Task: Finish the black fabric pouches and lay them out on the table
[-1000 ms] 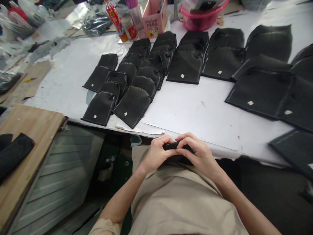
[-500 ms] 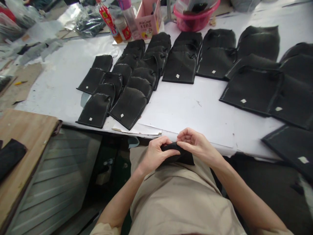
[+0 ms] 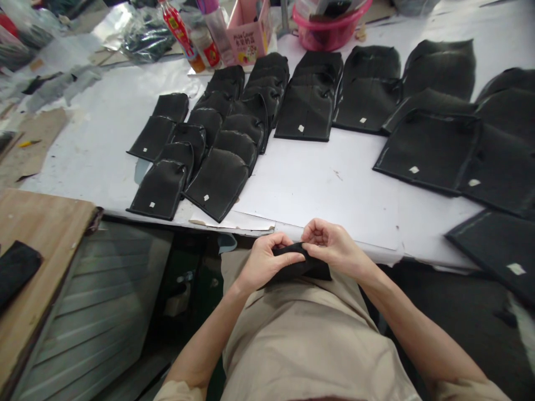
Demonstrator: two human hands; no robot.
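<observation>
A piece of black fabric [image 3: 292, 270] is held close against my body, just below the table's front edge. My left hand [image 3: 267, 259] grips it, thumb on the near side and fingers curled over the top. My right hand [image 3: 328, 242] pinches its upper edge between thumb and fingertips, and the remaining fingers are curled. Part of the fabric hangs beneath the right hand; how it is folded cannot be made out. On the table ahead lie overlapping rows of black fabric pieces [image 3: 303, 111], several with small white stickers.
White paper covers the table [image 3: 292, 189]. A pink basin [image 3: 330, 28], a pink box [image 3: 248, 36] and a red-labelled bottle [image 3: 179, 33] stand along the back. To the left is a wooden board [image 3: 45, 234] with dark cloth [image 3: 19, 270] on it. Plastic bags [image 3: 144, 33] lie at the far left.
My right hand has shifted its hold, its fingers lifting from the fabric and now pinching the upper edge. The left hand keeps its grip. The view has turned slightly to the right.
</observation>
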